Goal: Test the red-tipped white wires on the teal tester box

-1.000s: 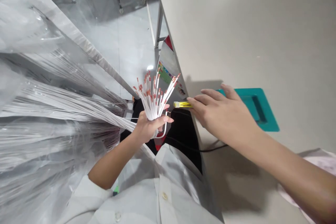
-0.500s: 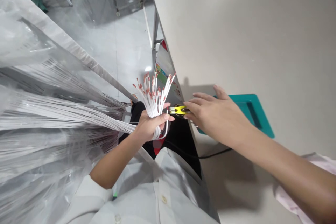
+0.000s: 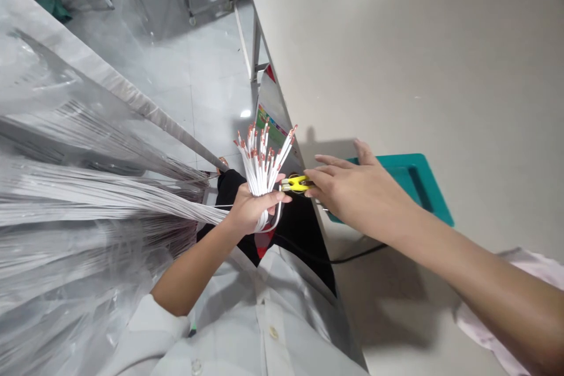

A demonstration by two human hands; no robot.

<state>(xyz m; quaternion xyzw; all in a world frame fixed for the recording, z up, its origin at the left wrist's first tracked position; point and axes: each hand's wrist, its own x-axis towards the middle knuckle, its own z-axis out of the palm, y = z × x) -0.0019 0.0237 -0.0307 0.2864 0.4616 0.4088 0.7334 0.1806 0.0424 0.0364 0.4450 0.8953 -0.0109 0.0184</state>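
While wires splay (red-tipped), plastic wrinkles.

Teal tray on pale tabletop

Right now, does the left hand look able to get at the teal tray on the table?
Probably not: the left hand is closed round a bundle of white wires, and the right hand, holding a yellow clip-like tool, lies between it and the teal tray.
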